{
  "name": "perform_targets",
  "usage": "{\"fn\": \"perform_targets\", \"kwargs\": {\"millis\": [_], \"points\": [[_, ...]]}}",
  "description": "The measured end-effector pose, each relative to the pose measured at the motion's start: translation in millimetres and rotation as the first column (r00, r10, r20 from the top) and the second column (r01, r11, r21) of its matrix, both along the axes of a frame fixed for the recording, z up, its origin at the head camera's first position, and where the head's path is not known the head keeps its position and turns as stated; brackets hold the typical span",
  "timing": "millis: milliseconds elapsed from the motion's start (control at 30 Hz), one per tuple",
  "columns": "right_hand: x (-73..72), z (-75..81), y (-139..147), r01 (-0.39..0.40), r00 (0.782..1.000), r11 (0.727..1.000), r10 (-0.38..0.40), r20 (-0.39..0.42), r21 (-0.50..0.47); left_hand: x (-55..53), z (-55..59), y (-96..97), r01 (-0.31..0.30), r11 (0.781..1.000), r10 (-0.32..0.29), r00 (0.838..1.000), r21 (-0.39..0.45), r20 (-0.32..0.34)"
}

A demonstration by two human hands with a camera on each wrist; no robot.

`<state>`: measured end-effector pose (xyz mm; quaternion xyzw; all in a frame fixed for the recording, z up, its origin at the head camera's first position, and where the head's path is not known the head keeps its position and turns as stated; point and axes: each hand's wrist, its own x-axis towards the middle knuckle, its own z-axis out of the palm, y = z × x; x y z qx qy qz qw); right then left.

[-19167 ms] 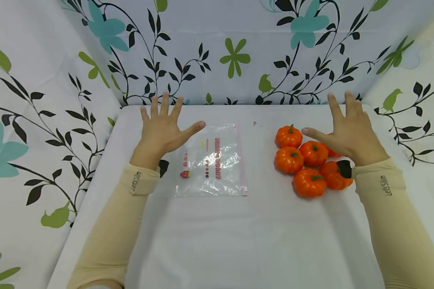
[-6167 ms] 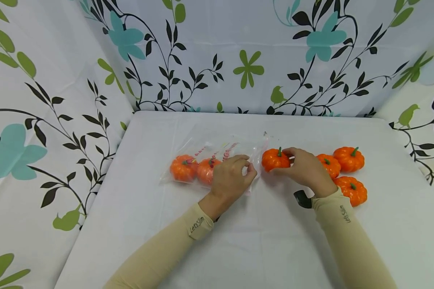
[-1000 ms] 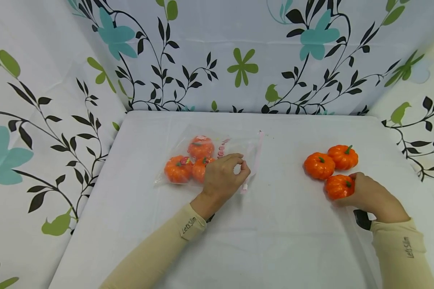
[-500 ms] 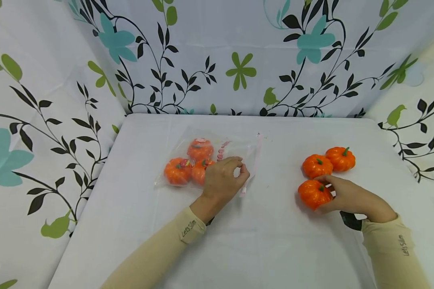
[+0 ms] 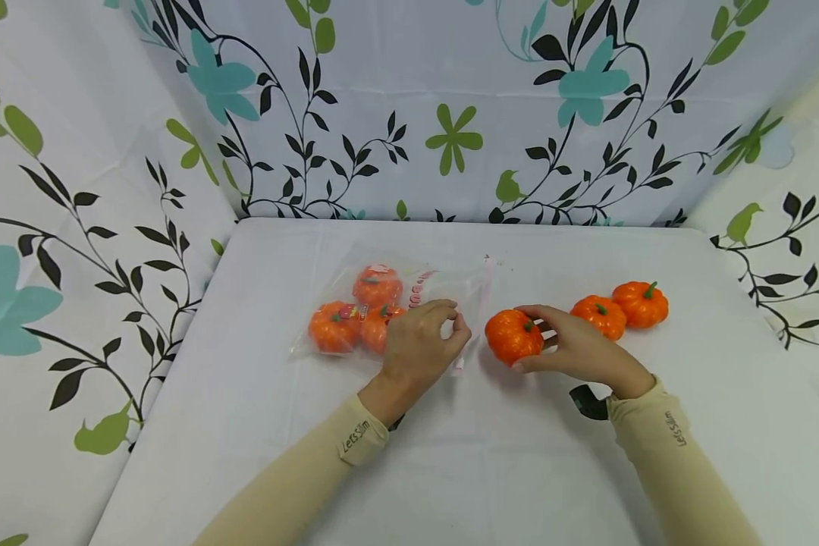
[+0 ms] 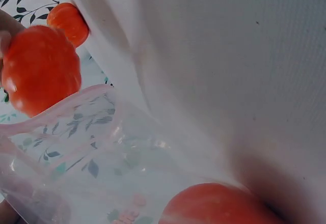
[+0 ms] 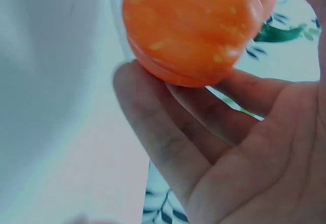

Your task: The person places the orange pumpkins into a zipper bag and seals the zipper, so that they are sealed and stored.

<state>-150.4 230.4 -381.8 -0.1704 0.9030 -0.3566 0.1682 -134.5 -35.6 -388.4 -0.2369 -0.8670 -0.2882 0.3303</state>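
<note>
A clear zip bag with a pink-edged mouth lies left of centre, three small orange pumpkins inside it. My left hand pinches the bag near its mouth, partly covering one of those pumpkins. In the left wrist view the pink bag edge stands parted. My right hand grips another toy pumpkin with a green stem, just right of the bag mouth. The right wrist view shows fingers curled round this pumpkin.
Two more pumpkins sit touching each other on the white table, behind and right of my right hand. A floral-print curtain stands at the table's back and sides.
My right hand has taken the front pumpkin from the right-hand group and carried it left to the bag mouth. Earlier, more pumpkins joined the bag. The left hand keeps its pinch.
</note>
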Motion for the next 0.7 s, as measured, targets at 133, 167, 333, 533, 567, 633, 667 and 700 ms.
{"fn": "perform_targets", "kwargs": {"millis": [133,167,333,533,567,633,667,700], "points": [[-10.5,-0.5,-22.7,-0.029,1.0,0.999,0.028,-0.009,-0.046,0.4,-0.1,-0.8,-0.001,1.0,0.001,1.0,-0.009,0.0],[-12.7,-0.5,-27.5,-0.035,0.999,0.998,0.035,-0.009,-0.058,0.4,-0.2,-1.1,0.0,1.0,0.0,1.0,-0.011,0.0],[-22.6,-1.6,-45.6,-0.059,0.998,0.995,0.058,-0.019,-0.077,0.9,-0.5,-2.2,0.01,1.0,-0.01,1.0,-0.007,-0.003],[-34.1,-10.3,-63.1,-0.064,0.998,0.991,0.061,-0.029,-0.119,0.5,-2.5,-3.2,0.015,1.0,-0.015,0.999,0.003,-0.036],[-35.7,-12.5,-66.1,-0.062,0.998,0.99,0.059,-0.032,-0.128,0.4,-2.8,-3.3,0.015,1.0,-0.014,0.999,0.003,-0.042],[-37.9,-15.9,-72.6,-0.065,0.997,0.987,0.059,-0.042,-0.148,0.3,-3.0,-3.5,0.018,1.0,-0.017,0.999,0.008,-0.051],[-39.2,-17.8,-75.8,-0.067,0.997,0.986,0.06,-0.049,-0.155,0.4,-2.9,-3.6,0.021,1.0,-0.02,0.998,0.012,-0.053],[-40.3,-19.6,-78.7,-0.069,0.996,0.984,0.06,-0.059,-0.162,0.5,-2.9,-3.7,0.024,1.0,-0.023,0.998,0.017,-0.055]]}}
